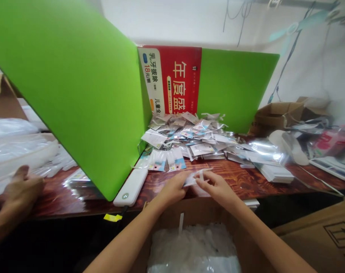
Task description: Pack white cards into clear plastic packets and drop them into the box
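Observation:
Over the table's front edge, my left hand (176,186) pinches one side of a small clear plastic packet (191,179). My right hand (216,185) is closed at the packet's other side, with a narrow white strip (201,174) at its fingertips. What the packet contains is too blurred to tell. Just beyond my hands lies a heap of packets with printed cards (186,132). Below them, an open cardboard box (193,208) holds a mass of white strips (192,246); one loose strip (181,223) stands upright above it.
Green panels (84,87) and a red printed board (180,79) wall in the heap. A white power bank (131,187) lies left of my hands. Another person's hand (24,189) rests near plastic bags at left. At right are a card stack (274,172) and a scale (333,168).

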### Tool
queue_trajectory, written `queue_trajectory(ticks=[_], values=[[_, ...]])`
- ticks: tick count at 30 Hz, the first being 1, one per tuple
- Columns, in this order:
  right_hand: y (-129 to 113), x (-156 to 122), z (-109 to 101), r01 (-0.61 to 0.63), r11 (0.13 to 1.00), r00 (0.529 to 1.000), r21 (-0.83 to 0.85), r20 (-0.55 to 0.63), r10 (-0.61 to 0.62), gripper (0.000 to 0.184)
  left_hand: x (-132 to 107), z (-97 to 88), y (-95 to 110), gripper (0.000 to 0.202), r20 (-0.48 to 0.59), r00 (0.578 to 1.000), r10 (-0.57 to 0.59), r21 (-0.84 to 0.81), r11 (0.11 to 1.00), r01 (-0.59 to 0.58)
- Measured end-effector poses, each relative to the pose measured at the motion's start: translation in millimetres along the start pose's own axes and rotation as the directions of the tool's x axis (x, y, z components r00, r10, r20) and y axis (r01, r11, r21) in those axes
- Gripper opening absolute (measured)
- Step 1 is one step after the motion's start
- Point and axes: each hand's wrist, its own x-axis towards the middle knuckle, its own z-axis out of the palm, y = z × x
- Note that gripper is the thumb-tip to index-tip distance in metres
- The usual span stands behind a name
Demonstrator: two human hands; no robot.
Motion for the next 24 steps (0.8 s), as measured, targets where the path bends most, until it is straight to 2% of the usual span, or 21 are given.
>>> queue_trajectory(ticks=[2,4,7,10,17,24], values=[[-1,-4,-1,0.167,0.959,0.982,-0.230,-0.046,-0.183,0.022,0,-2.3,1,0.064,-0.054,0.998,-0.015,0.019,1.000,0.016],[1,-8,-1,0.273,0.864,0.945,-0.423,-0.049,-0.323,0.021,-1,-6.6,3,0.071,-0.123,0.992,-0.016,0.068,0.997,0.025],[10,-10,0,0.365,0.744,0.908,-0.560,0.040,-0.416,0.033,-3,-14.6,9,0.080,-0.201,0.979,0.020,0.155,0.988,0.012],[18,-9,3,0.449,0.685,0.879,-0.574,0.147,-0.454,0.049,-7,-20.8,13,0.082,-0.229,0.971,0.063,0.259,0.966,-0.001],[26,-7,4,0.537,0.606,0.832,-0.587,0.252,-0.493,0.055,-11,-24.4,21,0.077,-0.246,0.966,0.082,0.411,0.911,0.028],[17,-15,-1,0.471,0.675,0.880,-0.567,0.255,-0.400,0.064,-7,-18.8,39,0.071,-0.144,0.971,0.191,0.433,0.894,-0.112]])
